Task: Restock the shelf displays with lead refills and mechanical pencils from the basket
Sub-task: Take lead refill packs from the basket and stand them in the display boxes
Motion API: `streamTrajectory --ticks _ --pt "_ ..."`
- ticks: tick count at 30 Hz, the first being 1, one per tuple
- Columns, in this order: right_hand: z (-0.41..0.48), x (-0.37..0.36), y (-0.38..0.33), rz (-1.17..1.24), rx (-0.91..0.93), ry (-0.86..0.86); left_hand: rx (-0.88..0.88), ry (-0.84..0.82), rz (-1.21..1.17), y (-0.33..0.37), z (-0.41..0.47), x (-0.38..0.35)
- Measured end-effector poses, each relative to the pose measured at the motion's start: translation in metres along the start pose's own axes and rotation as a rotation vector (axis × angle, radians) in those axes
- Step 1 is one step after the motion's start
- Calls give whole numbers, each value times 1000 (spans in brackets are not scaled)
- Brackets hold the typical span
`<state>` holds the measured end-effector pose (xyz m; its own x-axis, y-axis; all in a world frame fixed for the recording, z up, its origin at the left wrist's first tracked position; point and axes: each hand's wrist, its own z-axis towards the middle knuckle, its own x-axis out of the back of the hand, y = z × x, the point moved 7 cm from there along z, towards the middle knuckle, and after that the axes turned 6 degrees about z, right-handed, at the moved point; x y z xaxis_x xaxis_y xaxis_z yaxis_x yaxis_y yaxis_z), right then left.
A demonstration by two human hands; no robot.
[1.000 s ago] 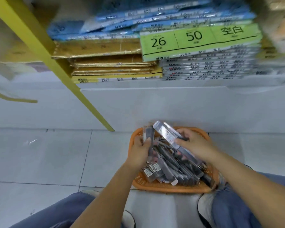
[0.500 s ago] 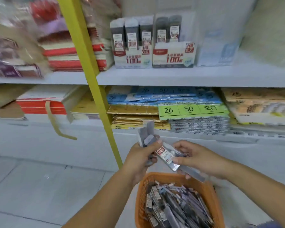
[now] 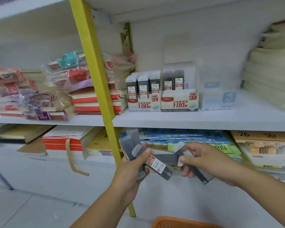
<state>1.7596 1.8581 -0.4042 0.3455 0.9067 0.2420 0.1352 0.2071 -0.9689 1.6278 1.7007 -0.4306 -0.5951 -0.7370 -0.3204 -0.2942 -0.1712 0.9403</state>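
At 9 o'clock, wrapped notebook stacks (image 3: 31, 92) sit on the upper shelf (image 3: 204, 124) and reach its front edge. A yellow upright (image 3: 95, 79) slants down from 12 o'clock, passing behind the left hand (image 3: 130, 175) at 6 o'clock. That hand grips a fan of grey lead refill cases (image 3: 130, 145), with the thumb pressing on a red-labelled case (image 3: 156, 163) that sticks out toward 4 o'clock. At the centre, the HB 0.5 display box (image 3: 144, 102) stands at the shelf lip with three rows of cases filling it. Touching it on the 3 o'clock side, the HB 0.7 display box (image 3: 179, 102) holds two cases at its left, with open room to their right. A pale blue box (image 3: 219, 97) stands just beside it. At 4 o'clock, the right hand (image 3: 209, 160) curls round a dark case (image 3: 194, 170), below the shelf edge. Cream paper stacks (image 3: 270, 79) fill 3 o'clock at the far right. The orange basket (image 3: 179, 222) shows its rim at 5 o'clock, cut off by the bottom edge.
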Motion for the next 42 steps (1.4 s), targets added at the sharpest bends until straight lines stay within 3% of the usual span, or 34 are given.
streamTrajectory --ticks 9,14,24,32,38,42 --pt "7 -4 -19 -83 112 175 -111 36 57 24 10 -3" --pt "19 -13 -19 60 49 187 -136 45 55 32 10 -3" --pt "28 -13 -17 412 108 189 -153 101 55 40 15 18" --pt "28 -18 -50 184 225 268 -212 140 -10 58 25 20" --pt "27 14 -170 -103 648 469 -304 168 -84 85 37 22" --pt "42 24 -230 -306 820 545 -327 186 -122 91 45 25"
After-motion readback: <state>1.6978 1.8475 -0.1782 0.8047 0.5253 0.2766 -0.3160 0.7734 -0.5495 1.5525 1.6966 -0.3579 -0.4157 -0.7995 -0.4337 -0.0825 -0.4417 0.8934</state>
